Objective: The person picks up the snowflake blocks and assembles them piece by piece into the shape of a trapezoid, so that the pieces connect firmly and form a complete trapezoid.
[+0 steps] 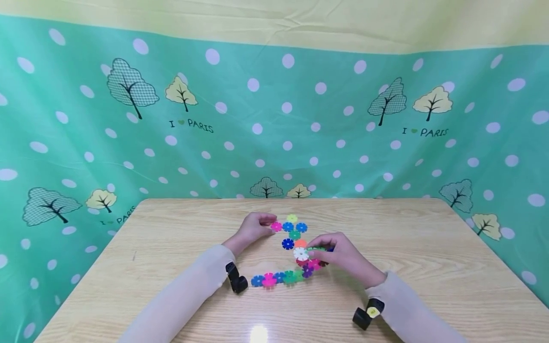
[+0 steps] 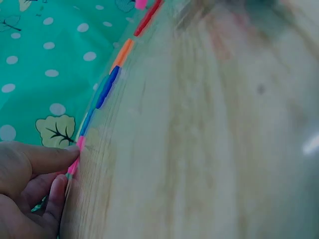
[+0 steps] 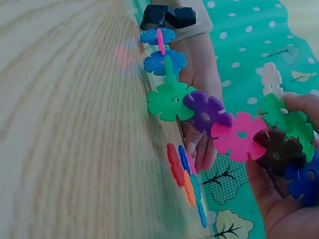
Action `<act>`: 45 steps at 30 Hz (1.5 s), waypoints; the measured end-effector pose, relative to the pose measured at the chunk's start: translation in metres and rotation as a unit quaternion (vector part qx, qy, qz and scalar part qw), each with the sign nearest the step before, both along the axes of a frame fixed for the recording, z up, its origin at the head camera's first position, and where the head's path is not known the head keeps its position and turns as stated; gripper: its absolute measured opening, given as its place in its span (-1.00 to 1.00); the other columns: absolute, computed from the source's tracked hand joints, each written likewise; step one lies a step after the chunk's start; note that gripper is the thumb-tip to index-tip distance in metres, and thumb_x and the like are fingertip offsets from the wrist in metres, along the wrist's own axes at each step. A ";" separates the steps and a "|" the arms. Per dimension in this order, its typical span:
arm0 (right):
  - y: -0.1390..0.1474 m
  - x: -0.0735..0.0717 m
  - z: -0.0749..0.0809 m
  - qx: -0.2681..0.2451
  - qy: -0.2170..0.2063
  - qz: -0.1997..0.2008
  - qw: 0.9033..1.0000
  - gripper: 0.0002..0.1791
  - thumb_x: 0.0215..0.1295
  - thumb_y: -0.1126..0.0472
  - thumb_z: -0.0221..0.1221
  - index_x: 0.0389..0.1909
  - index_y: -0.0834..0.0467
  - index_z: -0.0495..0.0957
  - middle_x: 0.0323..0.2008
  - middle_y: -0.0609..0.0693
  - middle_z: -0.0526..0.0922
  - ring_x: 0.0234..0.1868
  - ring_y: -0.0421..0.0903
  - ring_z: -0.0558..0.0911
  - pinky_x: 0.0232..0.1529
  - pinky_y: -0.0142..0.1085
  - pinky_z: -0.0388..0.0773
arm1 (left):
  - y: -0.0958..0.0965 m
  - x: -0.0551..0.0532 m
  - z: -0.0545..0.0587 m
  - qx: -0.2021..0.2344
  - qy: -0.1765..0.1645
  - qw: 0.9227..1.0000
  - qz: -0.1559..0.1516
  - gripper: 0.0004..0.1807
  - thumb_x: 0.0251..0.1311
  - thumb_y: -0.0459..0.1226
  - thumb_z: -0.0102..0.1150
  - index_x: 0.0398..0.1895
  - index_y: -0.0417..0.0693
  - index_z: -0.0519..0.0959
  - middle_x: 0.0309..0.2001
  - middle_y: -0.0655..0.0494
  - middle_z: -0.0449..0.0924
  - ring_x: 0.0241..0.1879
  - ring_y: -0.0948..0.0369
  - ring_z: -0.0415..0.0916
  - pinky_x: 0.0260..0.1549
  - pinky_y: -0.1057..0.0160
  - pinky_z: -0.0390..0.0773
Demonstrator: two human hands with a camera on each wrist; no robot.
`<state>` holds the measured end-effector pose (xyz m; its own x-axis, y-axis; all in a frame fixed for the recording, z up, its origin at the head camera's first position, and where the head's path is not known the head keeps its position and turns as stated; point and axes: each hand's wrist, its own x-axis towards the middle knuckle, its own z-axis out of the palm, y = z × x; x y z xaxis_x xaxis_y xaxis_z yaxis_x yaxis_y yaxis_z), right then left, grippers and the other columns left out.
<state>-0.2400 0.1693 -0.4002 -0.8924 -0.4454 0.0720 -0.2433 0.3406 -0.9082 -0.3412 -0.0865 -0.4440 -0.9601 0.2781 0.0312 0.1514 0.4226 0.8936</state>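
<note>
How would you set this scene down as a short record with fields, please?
Left hand: pinches a pink flower-shaped piece
Right hand: holds a linked chain
Chain colours: blue, pink, green, purple and brown among them
Flat pieces: yellow, blue, green and orange among them
Surface: wood-grained table
Backdrop: green cloth with pale dots and trees

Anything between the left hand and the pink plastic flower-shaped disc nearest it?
Nothing visible: the left hand pinches that pink disc directly. The adjoining blue plastic flower-shaped disc is on the opposite side.
</note>
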 end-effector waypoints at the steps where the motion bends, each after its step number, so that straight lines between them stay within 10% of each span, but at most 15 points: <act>1: 0.000 0.000 0.000 -0.002 -0.003 0.001 1.000 -0.78 0.20 0.15 0.26 -0.20 0.19 0.65 -0.29 0.07 0.67 -0.44 -0.14 0.60 -0.37 -0.32 0.59 | 0.001 0.000 0.000 -0.009 0.007 1.000 -0.002 -0.54 -0.02 -0.50 0.31 0.04 -0.22 0.56 0.01 -0.05 0.61 0.01 0.06 0.53 0.02 0.19 0.52; 27: 0.003 -0.001 -0.002 0.004 0.020 -0.007 1.000 -0.77 0.22 0.12 0.25 -0.21 0.19 0.65 -0.28 0.06 0.66 -0.46 -0.15 0.57 -0.39 -0.33 0.57 | -0.011 0.016 0.014 -0.099 0.027 0.994 -0.032 -0.70 -0.10 -0.40 0.43 -0.22 -0.07 0.66 -0.29 0.14 0.60 -0.30 0.23 0.46 -0.28 0.30 0.52; 45: 0.003 -0.001 -0.004 -0.015 0.015 -0.019 1.000 -0.77 0.19 0.15 0.27 -0.21 0.21 0.65 -0.29 0.06 0.67 -0.46 -0.15 0.59 -0.39 -0.32 0.58 | -0.012 0.059 0.038 0.018 0.029 0.997 -0.076 -0.70 0.07 -0.47 0.24 -0.07 -0.20 0.62 -0.24 0.00 0.67 -0.32 0.18 0.56 -0.29 0.20 0.62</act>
<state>-0.2411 0.1724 -0.4042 -0.9057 -0.4088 0.1123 -0.2586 0.3229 -0.9104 -0.2817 -0.0987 -0.4061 -0.9030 0.4182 0.0983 0.2635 0.3585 0.8956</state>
